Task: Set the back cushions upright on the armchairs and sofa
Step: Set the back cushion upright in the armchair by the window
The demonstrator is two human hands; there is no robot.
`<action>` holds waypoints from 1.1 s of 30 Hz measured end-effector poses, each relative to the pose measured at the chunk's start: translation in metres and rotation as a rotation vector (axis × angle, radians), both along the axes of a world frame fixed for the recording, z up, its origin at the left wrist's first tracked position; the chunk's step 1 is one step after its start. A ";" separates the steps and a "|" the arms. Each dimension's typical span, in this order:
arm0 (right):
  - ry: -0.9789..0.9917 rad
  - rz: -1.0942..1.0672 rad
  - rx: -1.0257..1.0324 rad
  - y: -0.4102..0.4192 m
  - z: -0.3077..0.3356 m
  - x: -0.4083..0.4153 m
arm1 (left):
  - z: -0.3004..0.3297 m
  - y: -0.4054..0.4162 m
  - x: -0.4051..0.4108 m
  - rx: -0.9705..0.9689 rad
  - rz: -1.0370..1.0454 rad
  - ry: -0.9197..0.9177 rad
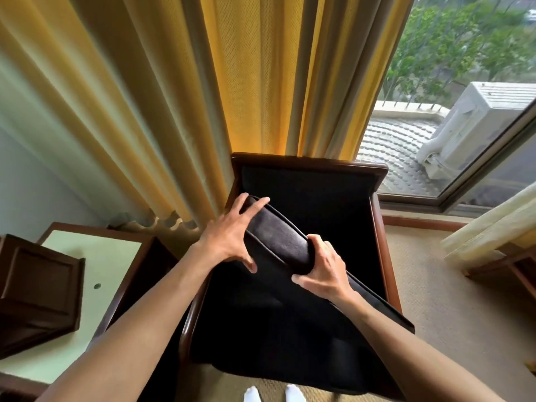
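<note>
A dark back cushion (278,236) is held edge-up and tilted above the seat of a wooden-framed armchair (380,227). My left hand (229,236) grips its upper left corner, fingers spread over the top edge. Around the lower right part of that edge, my right hand (322,268) is clamped with the thumb in front. The cushion runs diagonally from upper left to lower right, and its far end sticks out past the chair's right arm. The chair's black backrest (307,187) stands bare behind the cushion.
Yellow curtains (203,82) hang right behind the chair. A side table with a pale top (110,262) and a dark wooden box (37,288) stand to the left. A window (449,82) lies to the right, with carpet (452,300) and another piece of furniture (493,242) below it.
</note>
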State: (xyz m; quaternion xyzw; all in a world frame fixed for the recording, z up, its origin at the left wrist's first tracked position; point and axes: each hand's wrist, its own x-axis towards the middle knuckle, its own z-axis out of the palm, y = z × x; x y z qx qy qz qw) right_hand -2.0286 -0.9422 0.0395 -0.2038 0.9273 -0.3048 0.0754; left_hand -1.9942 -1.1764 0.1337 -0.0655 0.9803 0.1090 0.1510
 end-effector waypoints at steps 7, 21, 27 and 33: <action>-0.032 0.013 0.231 0.062 -0.033 0.017 | -0.005 0.033 -0.031 -0.352 -0.047 0.015; 0.177 0.265 0.444 0.043 0.026 -0.040 | -0.036 -0.016 0.001 -0.109 0.000 0.260; 0.099 0.368 0.534 0.027 0.002 -0.024 | -0.076 -0.021 0.044 -0.037 0.126 0.148; -0.009 0.380 0.555 0.017 -0.047 0.011 | -0.130 -0.013 0.085 -0.063 0.245 -0.038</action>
